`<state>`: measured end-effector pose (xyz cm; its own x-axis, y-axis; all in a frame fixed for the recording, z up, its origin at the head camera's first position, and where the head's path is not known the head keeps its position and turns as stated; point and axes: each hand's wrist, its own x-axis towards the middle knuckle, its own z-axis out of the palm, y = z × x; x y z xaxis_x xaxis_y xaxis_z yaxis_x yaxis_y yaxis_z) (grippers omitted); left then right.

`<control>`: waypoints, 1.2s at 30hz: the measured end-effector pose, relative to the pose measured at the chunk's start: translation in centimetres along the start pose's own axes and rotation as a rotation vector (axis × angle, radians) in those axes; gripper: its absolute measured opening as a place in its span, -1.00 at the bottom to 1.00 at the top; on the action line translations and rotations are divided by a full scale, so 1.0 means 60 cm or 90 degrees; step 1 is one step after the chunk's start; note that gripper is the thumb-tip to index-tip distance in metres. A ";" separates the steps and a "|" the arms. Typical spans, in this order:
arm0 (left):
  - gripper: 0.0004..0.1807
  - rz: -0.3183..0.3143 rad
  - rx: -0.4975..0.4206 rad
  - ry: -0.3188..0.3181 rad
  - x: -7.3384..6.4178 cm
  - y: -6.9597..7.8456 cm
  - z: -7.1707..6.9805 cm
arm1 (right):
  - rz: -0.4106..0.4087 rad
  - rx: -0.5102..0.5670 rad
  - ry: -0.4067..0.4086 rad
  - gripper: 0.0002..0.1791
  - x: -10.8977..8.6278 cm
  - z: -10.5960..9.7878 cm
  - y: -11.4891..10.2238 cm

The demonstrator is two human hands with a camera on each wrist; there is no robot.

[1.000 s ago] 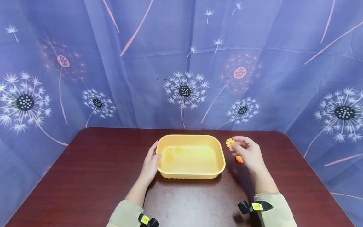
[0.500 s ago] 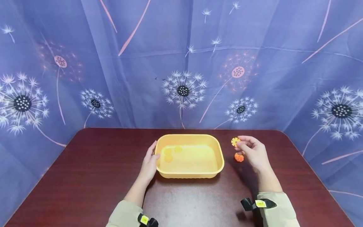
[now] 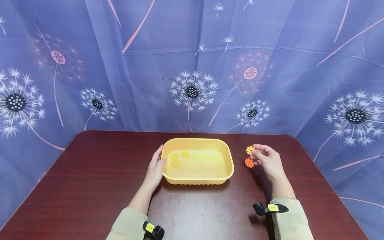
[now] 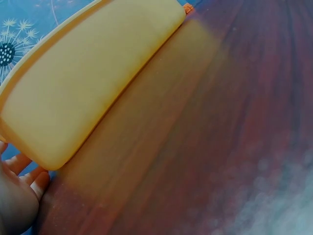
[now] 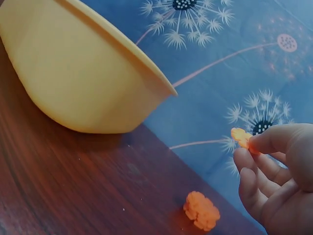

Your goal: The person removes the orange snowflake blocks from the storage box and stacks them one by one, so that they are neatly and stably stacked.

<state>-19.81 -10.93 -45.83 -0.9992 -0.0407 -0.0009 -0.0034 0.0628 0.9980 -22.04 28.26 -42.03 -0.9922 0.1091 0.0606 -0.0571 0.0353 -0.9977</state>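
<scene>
Blue dandelion-print curtain (image 3: pixel 150 90) behind dark red wood-grain table (image 3: pixel 105 163)

The right grip (image 3: pixel 269 162) hides part of the yellow disc (image 3: pixel 249 150); left wrist view's edge crops the left grip (image 4: pixel 17 201)

The dark reddish-brown worktop (image 3: pixel 90 173) (shiny towards the front) bears a yellow tub (image 3: pixel 196 182) and, near its right end, an orange flower-shaped piece (image 3: pixel 249 163).
</scene>
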 end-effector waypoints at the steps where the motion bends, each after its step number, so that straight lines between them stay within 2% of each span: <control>1: -0.38 -0.002 0.001 0.000 0.001 0.000 0.001 | 0.003 0.002 0.003 -0.77 0.000 -0.002 0.002; 10: -0.38 -0.003 0.002 -0.003 0.003 0.008 0.006 | 0.026 0.002 0.000 -0.66 0.001 -0.017 0.008; 15: -0.38 -0.002 -0.004 -0.008 0.005 0.007 0.009 | 0.036 0.000 -0.003 -0.66 0.002 -0.024 0.011; 22: -0.38 -0.015 0.001 -0.003 0.001 0.005 0.009 | 0.059 -0.004 -0.011 -0.80 -0.001 -0.032 0.022; 28: -0.38 -0.026 -0.001 -0.009 -0.003 0.002 0.005 | 0.079 -0.010 -0.011 -0.75 -0.003 -0.034 0.030; 33: -0.38 -0.021 -0.003 -0.010 -0.005 0.001 0.000 | 0.088 -0.032 -0.020 -0.76 -0.001 -0.032 0.034; 36: -0.38 -0.007 -0.013 -0.017 -0.003 0.001 0.001 | 0.095 -0.059 -0.004 -0.80 0.002 -0.033 0.034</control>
<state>-19.62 -10.85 -45.78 -0.9998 -0.0144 -0.0138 -0.0144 0.0428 0.9990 -22.03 30.31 -43.97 -0.9896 0.1132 -0.0891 0.1016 0.1099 -0.9887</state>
